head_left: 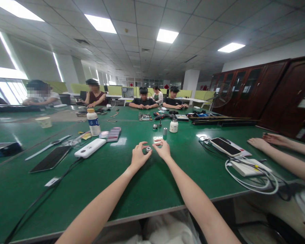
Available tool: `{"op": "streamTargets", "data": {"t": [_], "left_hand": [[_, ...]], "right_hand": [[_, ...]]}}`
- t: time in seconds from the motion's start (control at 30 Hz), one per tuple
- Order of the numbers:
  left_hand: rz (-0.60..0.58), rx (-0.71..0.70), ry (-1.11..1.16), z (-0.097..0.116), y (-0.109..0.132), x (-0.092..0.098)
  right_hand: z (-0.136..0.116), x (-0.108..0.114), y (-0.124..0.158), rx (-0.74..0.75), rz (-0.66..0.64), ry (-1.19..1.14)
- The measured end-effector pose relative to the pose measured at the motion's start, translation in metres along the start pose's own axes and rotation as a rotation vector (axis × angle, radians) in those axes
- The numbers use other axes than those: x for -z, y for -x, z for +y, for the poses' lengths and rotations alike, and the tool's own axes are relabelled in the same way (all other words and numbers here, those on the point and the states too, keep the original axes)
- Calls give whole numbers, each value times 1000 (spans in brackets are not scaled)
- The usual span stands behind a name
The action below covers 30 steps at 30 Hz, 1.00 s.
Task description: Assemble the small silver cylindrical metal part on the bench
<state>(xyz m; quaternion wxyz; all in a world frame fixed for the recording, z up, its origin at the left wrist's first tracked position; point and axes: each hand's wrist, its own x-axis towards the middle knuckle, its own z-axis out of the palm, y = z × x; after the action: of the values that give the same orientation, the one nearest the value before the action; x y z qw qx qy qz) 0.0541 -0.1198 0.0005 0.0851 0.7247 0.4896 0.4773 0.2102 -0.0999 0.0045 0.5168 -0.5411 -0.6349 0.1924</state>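
Observation:
In the head view, my left hand point(139, 155) has its thumb and fingers curled around a small round metal part point(148, 149) with a ring-like face. Just right of it, my right hand point(164, 149) is closed in a pinch, its fingertips near the part but apart from it. Whatever those fingertips hold is too small to make out. Beyond my hands stand a grey metal cylinder point(165, 131) and a white jar point(173, 126). Small metal pieces point(155, 126) lie behind them, beside a small dark upright part point(160, 124).
On the left are a white power bank point(90, 148) with a black cable, a dark tablet point(51, 158) and a bottle point(93, 123). Rightward lie a phone point(225, 146), coiled white cable point(254, 189) and a co-worker's forearms point(282, 154). More people sit across the green table point(112, 183).

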Motion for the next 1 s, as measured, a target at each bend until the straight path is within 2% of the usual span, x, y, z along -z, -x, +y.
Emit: {"op": "streamTargets", "data": {"t": [0.1,0.2,0.37,0.63,0.8,1.0], "left_hand": [[-5,1,-5,-1,0,0],[-14,1,-8,-1,0,-1],[-22,2,-11,-2,0,-1],[-44,-9,-15,-4,-1,-1],[-49,-13,-32,-8,-1,-3],[-49,-18,-32,-11,-1,-5]], "right_hand": [[10,3,1,-83,-70,93],[16,3,2,-103,-112,116],[18,2,2,-85,-106,130],[0,0,-2,53,-7,20],[-14,-10,4,242,-69,-69],[-16,-10,8,245,-91,-41]]}}
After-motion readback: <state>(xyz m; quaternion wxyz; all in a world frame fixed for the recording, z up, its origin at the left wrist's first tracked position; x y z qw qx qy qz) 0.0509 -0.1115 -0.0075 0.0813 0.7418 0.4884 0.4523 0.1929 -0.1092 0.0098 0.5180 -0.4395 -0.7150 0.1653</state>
